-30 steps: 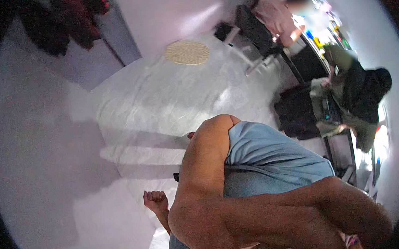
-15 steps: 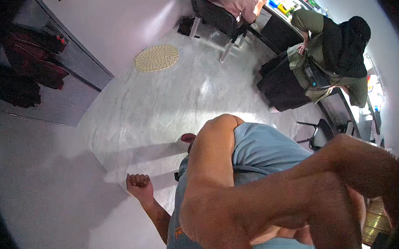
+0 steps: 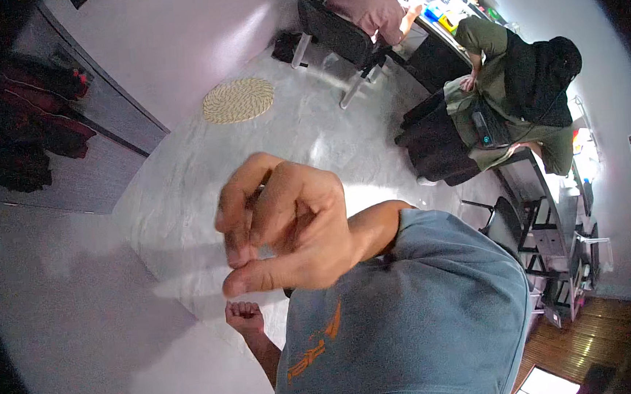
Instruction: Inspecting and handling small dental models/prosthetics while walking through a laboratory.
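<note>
My right hand [image 3: 292, 228] is large and close in front of the camera, its arm coming from the grey-blue shirt [image 3: 419, 314] sleeve. Its fingers are bent and the thumb tip stands apart below them; nothing shows between them. Lower left, my left hand [image 3: 244, 317] is balled into a fist above the pale floor [image 3: 182, 170], with no object visible in it. My shirt, with an orange print on its front, fills the lower middle.
A person in green and black [image 3: 528, 94] stands at a desk on the right. Another person in pink [image 3: 368, 6] sits on a black chair [image 3: 333, 31]. A round woven mat [image 3: 238, 100] lies on the floor. Dark clothes [image 3: 39, 121] hang at the left. A black folding chair [image 3: 504, 224] stands right.
The bent right arm that crossed the lower right has swung away, and the right hand now shows in the middle. My left fist sits slightly lower and further right. The whole view has shifted a little.
</note>
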A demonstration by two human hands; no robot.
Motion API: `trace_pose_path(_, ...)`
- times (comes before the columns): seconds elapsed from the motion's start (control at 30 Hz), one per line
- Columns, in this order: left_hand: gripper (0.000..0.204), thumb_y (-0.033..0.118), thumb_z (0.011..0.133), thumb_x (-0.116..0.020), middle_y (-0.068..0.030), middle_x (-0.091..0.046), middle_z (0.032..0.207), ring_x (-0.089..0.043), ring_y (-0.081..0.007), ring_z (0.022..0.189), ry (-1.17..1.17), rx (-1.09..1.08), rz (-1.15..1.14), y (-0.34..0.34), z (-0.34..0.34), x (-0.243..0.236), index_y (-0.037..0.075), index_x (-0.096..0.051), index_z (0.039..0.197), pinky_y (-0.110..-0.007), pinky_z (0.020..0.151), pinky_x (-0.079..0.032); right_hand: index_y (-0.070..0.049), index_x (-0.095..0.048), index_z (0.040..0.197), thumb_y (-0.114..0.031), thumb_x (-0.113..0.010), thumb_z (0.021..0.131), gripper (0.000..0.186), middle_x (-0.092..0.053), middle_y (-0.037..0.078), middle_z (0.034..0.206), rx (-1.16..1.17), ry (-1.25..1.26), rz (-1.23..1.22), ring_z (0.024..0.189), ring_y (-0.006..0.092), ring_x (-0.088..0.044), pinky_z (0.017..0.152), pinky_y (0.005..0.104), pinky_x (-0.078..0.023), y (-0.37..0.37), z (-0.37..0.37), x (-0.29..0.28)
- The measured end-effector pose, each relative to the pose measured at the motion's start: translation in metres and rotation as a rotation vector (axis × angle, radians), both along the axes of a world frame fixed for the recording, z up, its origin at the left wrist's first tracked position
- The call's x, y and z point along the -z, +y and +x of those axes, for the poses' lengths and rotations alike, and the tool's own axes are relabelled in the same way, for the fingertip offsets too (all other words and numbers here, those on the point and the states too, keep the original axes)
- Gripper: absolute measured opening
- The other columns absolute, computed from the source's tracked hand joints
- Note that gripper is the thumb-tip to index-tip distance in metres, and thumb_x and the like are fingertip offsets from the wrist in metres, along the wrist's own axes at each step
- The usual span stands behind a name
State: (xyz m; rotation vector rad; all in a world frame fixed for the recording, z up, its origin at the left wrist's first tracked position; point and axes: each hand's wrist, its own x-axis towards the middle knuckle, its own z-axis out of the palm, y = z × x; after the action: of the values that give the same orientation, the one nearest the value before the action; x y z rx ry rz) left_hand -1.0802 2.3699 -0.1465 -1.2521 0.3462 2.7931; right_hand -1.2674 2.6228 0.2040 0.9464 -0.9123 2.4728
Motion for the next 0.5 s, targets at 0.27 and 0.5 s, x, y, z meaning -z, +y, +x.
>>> trace_pose_path(0.27, 0.049, 0.031, 0.099, -0.045, 0.0045, -0.015, 0.048, -0.015, -0.0116, 0.042, 0.078, -0.088, -0.106, 0.010, -0.092, -0.015, 0.020, -0.024, 0.056, -0.030, 0.044, -0.021, -0.002, -0.057, 0.080, 0.020, -0.080, 0.064, 0.036, -0.063, 0.021, 0.107, -0.069, -0.274, 0.403, 0.084, 0.0160, -0.069, 0.077, 0.0273, -0.060, 0.053, -0.066, 0.022)
trace_pose_path(0.5, 0.046, 0.029, 0.098, -0.048, 0.0033, -0.021, 0.049, -0.020, -0.0121, 0.044, 0.104, -0.031, -0.082, 0.062, -0.141, -0.030, 0.018, -0.029, 0.057, -0.031, 0.047, -0.022, 0.000, -0.056, 0.080, 0.017, -0.074, 0.073, 0.026, -0.061, 0.021, 0.113, -0.161, -0.259, 0.426, 0.096, 0.0198, -0.070, 0.084, 0.0282, -0.061, 0.046, -0.081, 0.020)
